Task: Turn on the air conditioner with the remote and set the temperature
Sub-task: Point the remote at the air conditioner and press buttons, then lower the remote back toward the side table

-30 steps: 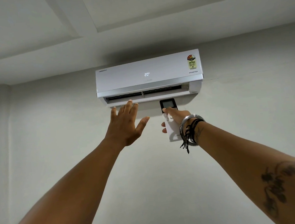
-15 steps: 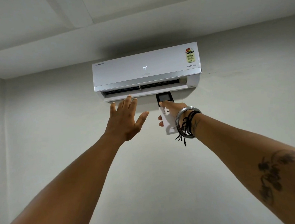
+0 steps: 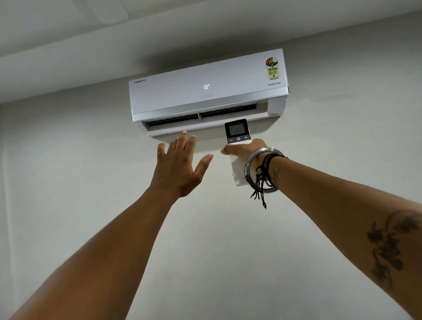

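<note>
The air conditioner [image 3: 208, 88] display dropped from 20 to 18, so setting proceeds; right hand [image 3: 246, 150] grips the remote [image 3: 237, 132], left hand [image 3: 180, 170] is spread.

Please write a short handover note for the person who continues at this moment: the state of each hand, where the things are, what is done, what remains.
Left hand: open and empty, fingers spread, raised just below the air conditioner.
Right hand: holds the remote, aimed up at the unit.
Done: unit is on, louvre open, its panel display reads 18.
Left: confirm 18 is the wanted temperature, otherwise adjust with the minus or plus keys; then lower both arms.
</note>
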